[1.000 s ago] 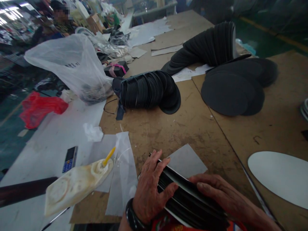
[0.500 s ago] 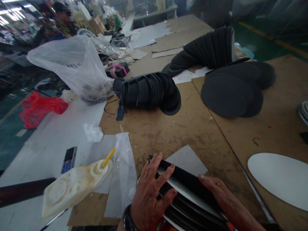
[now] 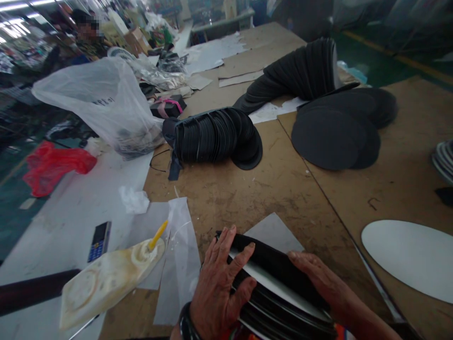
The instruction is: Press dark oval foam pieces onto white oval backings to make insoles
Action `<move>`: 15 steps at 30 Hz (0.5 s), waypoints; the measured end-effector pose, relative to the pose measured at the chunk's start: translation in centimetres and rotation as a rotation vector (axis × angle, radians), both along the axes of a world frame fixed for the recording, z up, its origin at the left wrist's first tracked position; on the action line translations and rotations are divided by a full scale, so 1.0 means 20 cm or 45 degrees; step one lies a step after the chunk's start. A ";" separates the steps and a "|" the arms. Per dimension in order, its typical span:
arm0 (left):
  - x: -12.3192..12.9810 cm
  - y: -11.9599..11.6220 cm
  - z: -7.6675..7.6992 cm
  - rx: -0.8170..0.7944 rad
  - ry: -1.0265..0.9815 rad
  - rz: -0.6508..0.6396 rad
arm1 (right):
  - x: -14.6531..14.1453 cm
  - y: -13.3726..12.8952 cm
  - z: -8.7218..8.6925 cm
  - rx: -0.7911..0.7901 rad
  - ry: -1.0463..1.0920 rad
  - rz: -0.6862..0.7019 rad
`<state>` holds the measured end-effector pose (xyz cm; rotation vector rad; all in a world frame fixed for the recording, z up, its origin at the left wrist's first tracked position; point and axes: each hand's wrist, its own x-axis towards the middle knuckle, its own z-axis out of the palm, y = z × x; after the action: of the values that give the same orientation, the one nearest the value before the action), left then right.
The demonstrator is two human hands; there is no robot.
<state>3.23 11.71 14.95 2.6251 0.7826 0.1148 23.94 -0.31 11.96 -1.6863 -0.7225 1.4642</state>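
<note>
Near the front edge of the table stands a stack of black and white oval sheets (image 3: 283, 288), leaning on their sides. Over its left end my left hand (image 3: 226, 278) lies with the fingers spread, a dark band on the wrist. My right hand (image 3: 314, 278) rests along the far right side of the black top sheet, fingertips at its upper edge; the thumb is hidden. A white oval (image 3: 410, 255) lies flat to the right. Left of my hands are a glue bottle (image 3: 102, 283) with a yellow nozzle and a keypad phone (image 3: 99, 241).
Rows of black ovals (image 3: 208, 136) and a fan of flat black ovals (image 3: 329, 137) lie farther back. A clear plastic bag (image 3: 106, 99) and a red bag (image 3: 56, 165) are at the left. A person (image 3: 88, 35) is in the background.
The view has shifted slightly. Both hands keep nearly the same places on the stack.
</note>
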 end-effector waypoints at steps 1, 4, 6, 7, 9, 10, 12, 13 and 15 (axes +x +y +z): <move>0.00 0.00 0.00 0.002 -0.016 0.002 | 0.00 0.00 0.01 0.004 0.018 0.018; 0.00 0.00 -0.01 0.004 -0.023 0.007 | -0.01 0.01 0.01 0.059 0.078 0.054; 0.00 0.00 -0.01 0.013 -0.016 0.009 | -0.02 0.01 0.00 0.108 0.073 0.063; 0.01 0.00 -0.01 0.021 -0.014 0.010 | -0.02 0.01 -0.02 0.130 0.053 0.068; 0.01 0.00 0.00 0.040 -0.017 0.009 | -0.01 0.01 -0.05 0.172 -0.019 0.066; 0.02 -0.01 0.00 0.047 -0.013 0.011 | 0.00 0.01 -0.06 0.192 -0.077 0.052; 0.03 -0.01 0.01 0.048 0.005 0.030 | 0.02 0.01 -0.08 0.228 -0.234 0.006; 0.03 -0.01 0.00 0.044 0.013 0.047 | 0.03 0.01 -0.08 0.240 -0.310 -0.007; 0.04 -0.01 0.00 0.028 0.015 0.080 | 0.05 0.01 -0.07 0.263 -0.404 -0.012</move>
<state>4.06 11.51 14.93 2.6243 0.8731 0.1261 24.98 -0.02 10.51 -1.7733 -0.9990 1.0836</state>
